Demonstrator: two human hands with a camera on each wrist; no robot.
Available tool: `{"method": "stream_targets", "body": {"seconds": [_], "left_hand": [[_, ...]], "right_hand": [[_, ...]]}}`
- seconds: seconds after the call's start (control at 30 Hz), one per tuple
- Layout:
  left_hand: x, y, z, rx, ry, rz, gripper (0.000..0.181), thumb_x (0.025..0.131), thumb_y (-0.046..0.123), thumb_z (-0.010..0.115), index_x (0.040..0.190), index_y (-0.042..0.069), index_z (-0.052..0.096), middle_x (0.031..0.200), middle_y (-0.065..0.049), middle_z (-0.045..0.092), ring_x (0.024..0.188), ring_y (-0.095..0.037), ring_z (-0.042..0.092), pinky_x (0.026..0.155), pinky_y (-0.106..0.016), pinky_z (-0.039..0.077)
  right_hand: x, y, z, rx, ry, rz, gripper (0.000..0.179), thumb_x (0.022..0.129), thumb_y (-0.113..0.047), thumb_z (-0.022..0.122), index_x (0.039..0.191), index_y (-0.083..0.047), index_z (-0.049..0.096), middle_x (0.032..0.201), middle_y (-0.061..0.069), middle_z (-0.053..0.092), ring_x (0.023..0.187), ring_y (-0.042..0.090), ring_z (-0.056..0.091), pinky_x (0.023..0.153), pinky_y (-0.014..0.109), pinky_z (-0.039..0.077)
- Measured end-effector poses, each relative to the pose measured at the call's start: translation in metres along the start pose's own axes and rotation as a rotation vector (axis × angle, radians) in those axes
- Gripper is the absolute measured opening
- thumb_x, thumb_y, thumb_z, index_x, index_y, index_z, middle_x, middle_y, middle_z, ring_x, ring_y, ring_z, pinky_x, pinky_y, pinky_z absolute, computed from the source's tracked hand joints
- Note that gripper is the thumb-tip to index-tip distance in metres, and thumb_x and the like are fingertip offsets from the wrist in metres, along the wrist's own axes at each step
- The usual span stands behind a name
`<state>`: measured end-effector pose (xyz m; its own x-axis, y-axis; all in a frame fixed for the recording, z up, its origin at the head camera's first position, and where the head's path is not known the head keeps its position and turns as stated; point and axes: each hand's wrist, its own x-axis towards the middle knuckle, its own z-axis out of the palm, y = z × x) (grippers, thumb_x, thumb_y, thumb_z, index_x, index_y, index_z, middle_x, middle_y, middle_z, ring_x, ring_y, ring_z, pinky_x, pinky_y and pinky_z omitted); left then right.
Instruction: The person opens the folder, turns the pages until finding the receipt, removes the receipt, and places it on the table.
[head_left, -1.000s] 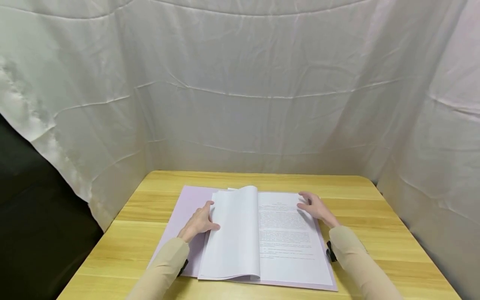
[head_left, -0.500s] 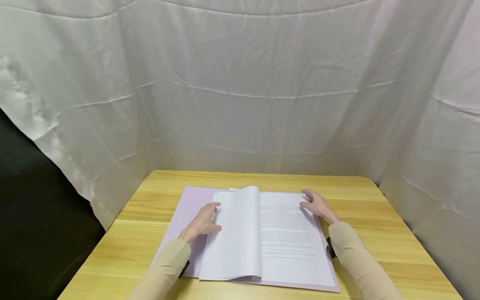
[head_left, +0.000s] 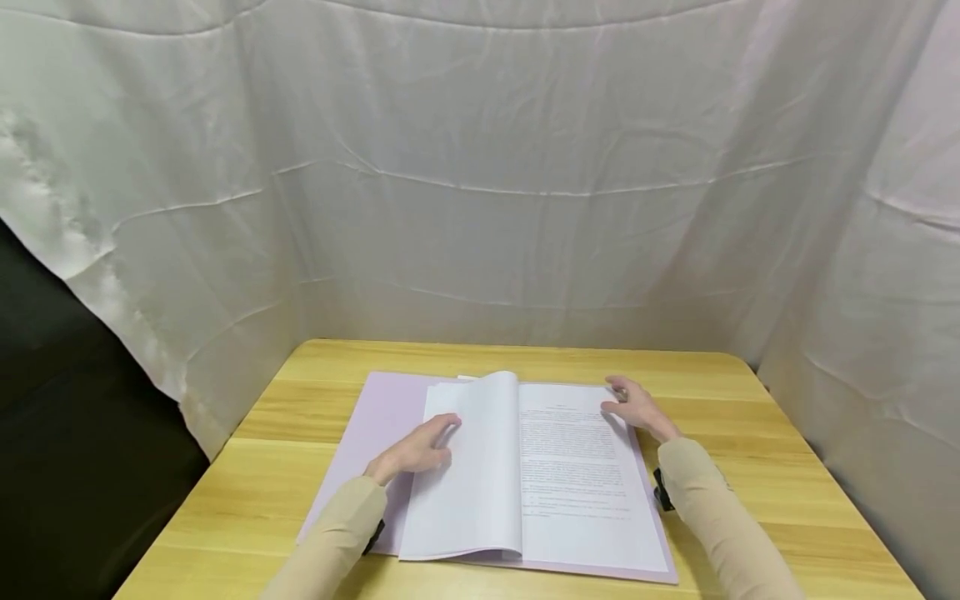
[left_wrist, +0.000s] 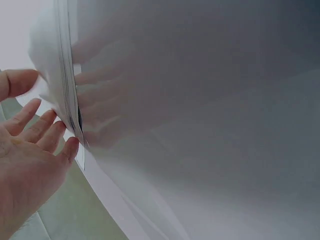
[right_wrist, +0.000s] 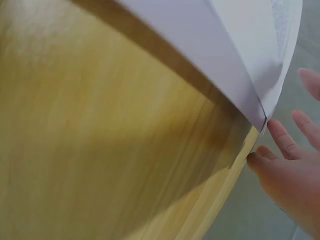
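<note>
A lilac folder lies open with a stack of paper in it. On the right side a printed page faces up; several turned sheets curve over to the left, blank side showing. My left hand lies at the left part of these sheets, fingers extended. In the left wrist view its fingertips meet the stacked page edges, thumb apart from the fingers. My right hand stays at the folder's upper right corner, fingers loosely bent and apart from the thumb, touching near the corner.
The wooden table has rounded far corners. Pale cloth hangs behind it and on both sides. A dark area shows at the left. Each wrist carries a black device under a beige sleeve.
My left hand has slid rightward over the turned sheets, its fingers reaching farther across them. The right hand has barely shifted, and the pages keep their place.
</note>
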<state>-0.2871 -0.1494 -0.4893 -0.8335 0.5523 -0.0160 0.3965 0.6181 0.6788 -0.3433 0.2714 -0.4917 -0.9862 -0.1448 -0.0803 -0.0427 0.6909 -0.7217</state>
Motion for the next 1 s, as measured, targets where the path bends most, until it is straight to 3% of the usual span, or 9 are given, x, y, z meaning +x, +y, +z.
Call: {"method": "stream_targets", "body": {"seconds": [0.1, 0.23, 0.5, 0.7, 0.87, 1.0], "left_hand": [[-0.0002, 0.0013, 0.0022, -0.026, -0.021, -0.067, 0.061, 0.098, 0.021, 0.061, 0.147, -0.006, 0.04, 0.157, -0.03, 0.035, 0.148, -0.047, 0.03, 0.124, -0.061, 0.023], [-0.0002, 0.0038, 0.0027, -0.01, -0.037, -0.101, 0.076, 0.095, 0.039, 0.068, 0.15, -0.003, 0.038, 0.16, -0.027, 0.032, 0.149, -0.046, 0.03, 0.123, -0.062, 0.025], [-0.0001, 0.0066, 0.003, 0.022, -0.051, -0.119, 0.089, 0.085, 0.043, 0.077, 0.152, 0.001, 0.037, 0.162, -0.023, 0.03, 0.15, -0.044, 0.029, 0.122, -0.063, 0.028], [-0.0005, 0.0063, 0.0029, 0.042, -0.053, -0.101, 0.087, 0.085, 0.039, 0.078, 0.151, -0.002, 0.038, 0.161, -0.025, 0.031, 0.148, -0.046, 0.031, 0.12, -0.064, 0.029], [-0.0003, 0.0071, 0.0024, 0.052, -0.057, -0.083, 0.088, 0.085, 0.04, 0.079, 0.151, -0.002, 0.037, 0.161, -0.026, 0.031, 0.148, -0.047, 0.032, 0.119, -0.065, 0.03], [0.0, 0.0067, 0.0027, 0.054, -0.065, -0.086, 0.089, 0.085, 0.041, 0.079, 0.151, -0.002, 0.037, 0.161, -0.025, 0.031, 0.148, -0.046, 0.031, 0.119, -0.065, 0.03]], "right_hand": [[0.0003, 0.004, 0.0015, 0.013, -0.013, 0.003, 0.067, 0.095, -0.013, 0.064, 0.15, 0.009, 0.033, 0.154, 0.038, 0.031, 0.143, 0.057, 0.028, 0.119, 0.068, 0.024], [0.0003, 0.0042, -0.0002, 0.02, -0.022, 0.0, 0.068, 0.095, -0.012, 0.063, 0.151, 0.011, 0.031, 0.155, 0.038, 0.029, 0.144, 0.057, 0.026, 0.12, 0.068, 0.022], [0.0003, -0.0006, -0.0013, -0.005, 0.028, -0.017, 0.065, 0.094, -0.012, 0.065, 0.148, 0.01, 0.036, 0.147, 0.039, 0.039, 0.137, 0.056, 0.036, 0.116, 0.069, 0.03], [0.0015, -0.0038, 0.0025, -0.032, 0.156, -0.033, 0.058, 0.092, -0.01, 0.066, 0.143, 0.009, 0.045, 0.134, 0.036, 0.05, 0.114, 0.044, 0.052, 0.095, 0.054, 0.047], [0.0046, -0.0049, 0.0047, -0.023, 0.253, 0.01, 0.048, 0.092, -0.005, 0.063, 0.139, 0.003, 0.053, 0.114, 0.027, 0.06, 0.098, 0.034, 0.054, 0.076, 0.034, 0.046], [0.007, -0.0051, 0.0062, -0.054, 0.312, 0.016, 0.037, 0.093, -0.006, 0.064, 0.129, 0.003, 0.063, 0.1, 0.022, 0.062, 0.088, 0.029, 0.053, 0.067, 0.027, 0.039]]}}
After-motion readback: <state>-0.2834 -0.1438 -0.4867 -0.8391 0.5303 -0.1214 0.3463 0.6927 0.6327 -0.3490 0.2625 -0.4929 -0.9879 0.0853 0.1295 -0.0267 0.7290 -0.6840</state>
